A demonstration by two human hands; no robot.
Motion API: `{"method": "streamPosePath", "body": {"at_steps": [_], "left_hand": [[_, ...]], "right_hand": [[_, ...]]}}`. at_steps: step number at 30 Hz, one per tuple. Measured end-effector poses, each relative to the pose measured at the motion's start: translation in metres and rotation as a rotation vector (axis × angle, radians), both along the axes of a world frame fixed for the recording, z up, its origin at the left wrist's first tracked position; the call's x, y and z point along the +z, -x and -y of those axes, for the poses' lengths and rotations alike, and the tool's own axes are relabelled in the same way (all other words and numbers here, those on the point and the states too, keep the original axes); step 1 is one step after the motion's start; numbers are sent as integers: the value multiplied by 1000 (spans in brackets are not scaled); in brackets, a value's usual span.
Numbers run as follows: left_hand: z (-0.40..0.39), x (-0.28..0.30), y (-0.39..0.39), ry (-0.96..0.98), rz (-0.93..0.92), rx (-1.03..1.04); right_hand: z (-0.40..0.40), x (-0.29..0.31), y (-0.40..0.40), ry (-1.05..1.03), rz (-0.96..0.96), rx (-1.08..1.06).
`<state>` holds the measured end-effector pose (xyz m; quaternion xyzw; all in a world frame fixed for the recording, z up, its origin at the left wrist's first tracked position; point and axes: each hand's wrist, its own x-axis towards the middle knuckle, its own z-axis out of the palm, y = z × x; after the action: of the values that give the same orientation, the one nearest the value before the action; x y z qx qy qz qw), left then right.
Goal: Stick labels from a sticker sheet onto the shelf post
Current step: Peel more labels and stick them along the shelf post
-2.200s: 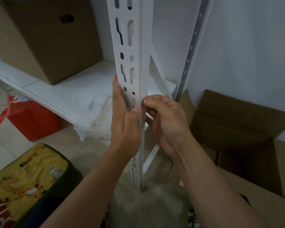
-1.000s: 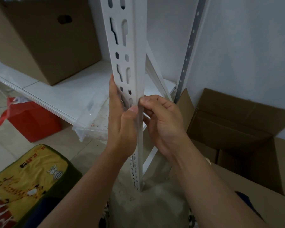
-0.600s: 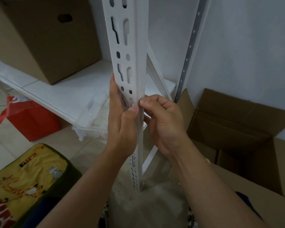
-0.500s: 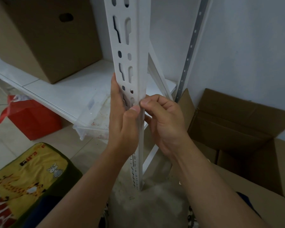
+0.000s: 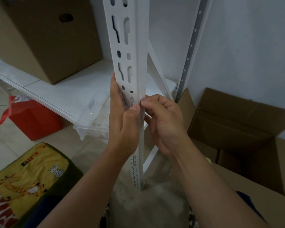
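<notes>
On my feed, the left hand (image 5: 123,122) lies along the slotted face of the white shelf post (image 5: 135,63), fingers straight, thumb pressed on its corner edge. The right hand (image 5: 163,122) meets it from the other side, fingers curled, thumb tip on the same edge. I cannot make out any label or sticker sheet; a cardboard box (image 5: 44,38) stands up-left of the hands
</notes>
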<state>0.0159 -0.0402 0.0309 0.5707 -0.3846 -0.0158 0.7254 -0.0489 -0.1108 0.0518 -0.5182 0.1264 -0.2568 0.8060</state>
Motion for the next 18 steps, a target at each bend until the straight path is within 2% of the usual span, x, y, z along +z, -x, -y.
{"method": "streamPosePath", "body": {"at_steps": [4,10,15,18], "left_hand": [[0,-1,-1,1,5,6],[1,-2,-1,15,-1,11],[1,-3,-3,20,6,-13],[1,-2,-2,19,-5,-19]], "right_hand": [[2,3,-2,-159,30,43],[0,1,-7,-131,-4,-8],[0,2,-6,-257,100,63],[1,4,-7,-250,99,62]]}}
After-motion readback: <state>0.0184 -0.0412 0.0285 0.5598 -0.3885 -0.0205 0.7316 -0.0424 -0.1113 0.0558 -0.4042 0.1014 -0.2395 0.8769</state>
